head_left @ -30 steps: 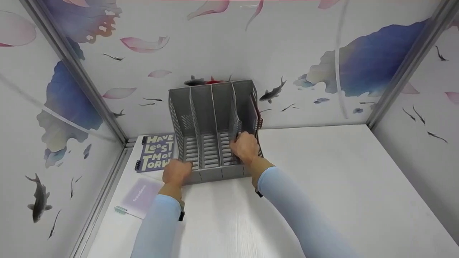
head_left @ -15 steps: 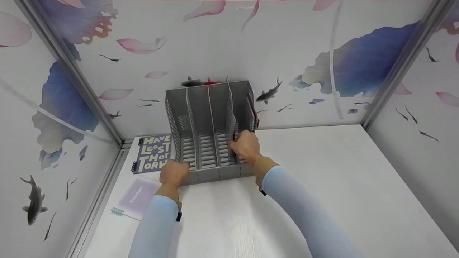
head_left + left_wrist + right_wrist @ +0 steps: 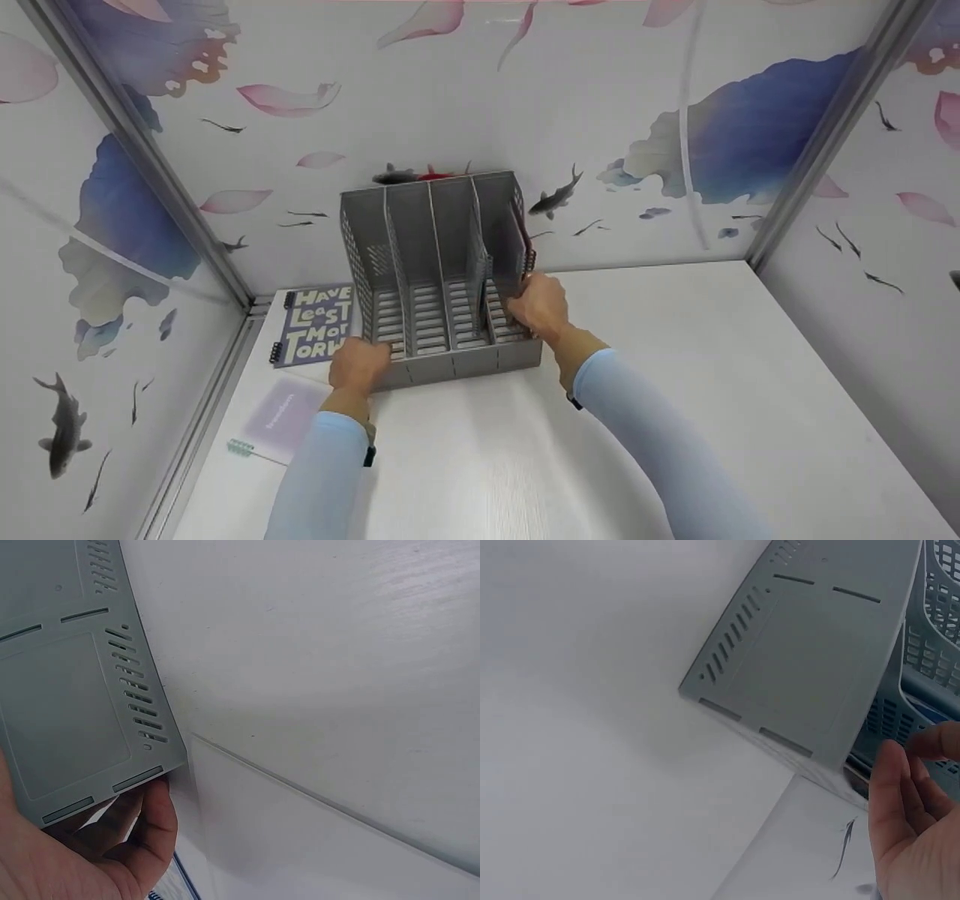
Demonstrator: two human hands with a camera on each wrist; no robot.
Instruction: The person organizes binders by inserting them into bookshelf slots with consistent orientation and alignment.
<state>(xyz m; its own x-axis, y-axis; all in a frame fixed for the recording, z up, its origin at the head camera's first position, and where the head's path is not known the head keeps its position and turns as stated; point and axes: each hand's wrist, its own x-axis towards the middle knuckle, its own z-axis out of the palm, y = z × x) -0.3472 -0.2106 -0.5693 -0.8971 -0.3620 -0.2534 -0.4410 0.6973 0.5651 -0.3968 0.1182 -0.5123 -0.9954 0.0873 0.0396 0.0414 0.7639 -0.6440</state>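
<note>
A grey file organizer (image 3: 431, 369) with several upright compartments stands against the back wall. My left hand (image 3: 360, 365) grips its front left corner, thumb and fingers around the edge in the left wrist view. My right hand (image 3: 543, 306) is at the front of the rightmost compartment, fingers curled and thumb close to the index fingertip in the right wrist view; I cannot tell whether it pinches anything. Beside it, a spiral notebook (image 3: 516, 244) with a reddish edge leans along the right wall. A dark spiral notebook (image 3: 481, 300) stands by the divider to the left.
Left of the organizer lies a blue notebook (image 3: 319, 322) with large pale lettering. A lilac notebook (image 3: 281, 416) marked "freedom" lies nearer, partly behind the left forearm. White tabletop (image 3: 675, 360) stretches to the right, with patterned panels (image 3: 570, 90) around it.
My right hand has let go of the dark notebook by the divider and moved right, toward the notebook at the right wall. The left hand keeps its grip on the organizer's corner.
</note>
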